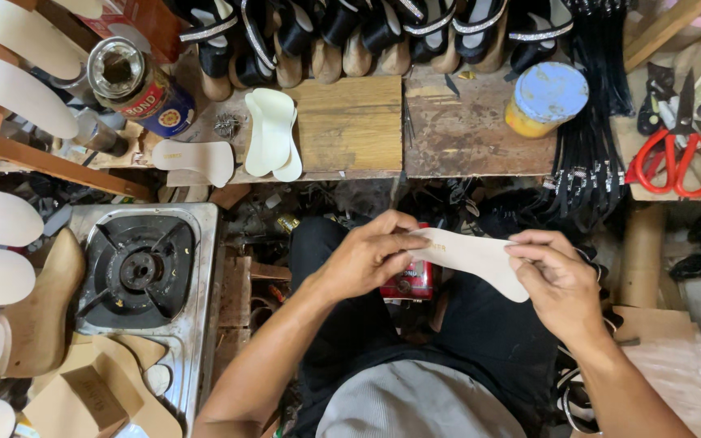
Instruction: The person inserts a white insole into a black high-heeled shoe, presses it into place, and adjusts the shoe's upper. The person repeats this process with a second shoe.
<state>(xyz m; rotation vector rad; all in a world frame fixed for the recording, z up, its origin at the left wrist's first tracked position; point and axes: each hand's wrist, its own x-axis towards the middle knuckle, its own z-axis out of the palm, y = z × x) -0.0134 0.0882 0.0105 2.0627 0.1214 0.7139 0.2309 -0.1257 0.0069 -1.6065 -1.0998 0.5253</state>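
Observation:
Both of my hands hold one cream shoe insole [470, 254] over my lap. My left hand [364, 258] pinches its narrow heel end, and my right hand [553, 284] grips the wider toe end. A small red tin [409, 281] sits just below the insole, partly hidden behind my left hand. More cream insoles [271, 134] lie on the wooden bench [350, 122] ahead of me.
A single gas burner [141, 269] stands at my left, with a wooden shoe last [42, 308] beside it. Black sandals [367, 32] line the back of the bench. Red-handled scissors [679, 150], a blue-lidded pot [545, 97] and an open can [135, 85] rest nearby.

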